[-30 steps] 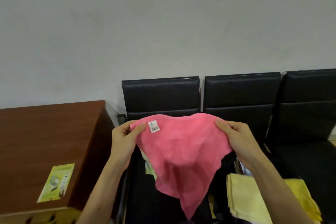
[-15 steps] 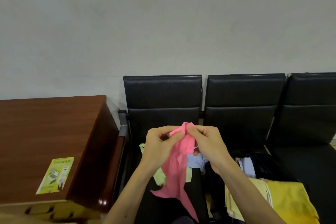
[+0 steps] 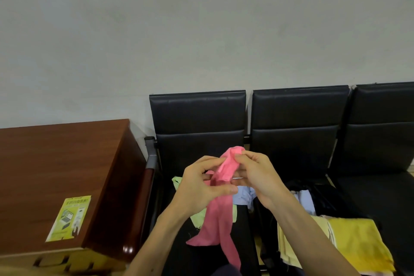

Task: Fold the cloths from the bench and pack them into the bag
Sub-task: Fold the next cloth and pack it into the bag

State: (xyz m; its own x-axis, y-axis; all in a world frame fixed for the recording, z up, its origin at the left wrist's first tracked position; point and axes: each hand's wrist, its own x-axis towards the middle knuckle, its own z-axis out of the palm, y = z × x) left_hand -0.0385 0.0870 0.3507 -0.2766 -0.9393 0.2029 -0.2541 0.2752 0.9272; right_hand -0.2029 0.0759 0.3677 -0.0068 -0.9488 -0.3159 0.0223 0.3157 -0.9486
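Your left hand [image 3: 199, 186] and right hand [image 3: 259, 177] meet in front of you, the fingers of both pinching the gathered top of a bright pink soft cloth [image 3: 218, 215] that hangs below them. Beneath the fingers lie a pale green cloth [image 3: 197, 219] and a light blue cloth [image 3: 243, 195]; folded yellow cloths [image 3: 356, 242] lie lower right.

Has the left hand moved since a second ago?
Yes. The left hand, holding the cloth, moved right, from the leftmost chair's outer edge toward its middle.

Left hand [image 3: 200, 188] and right hand [image 3: 257, 178] bare, forearms likewise
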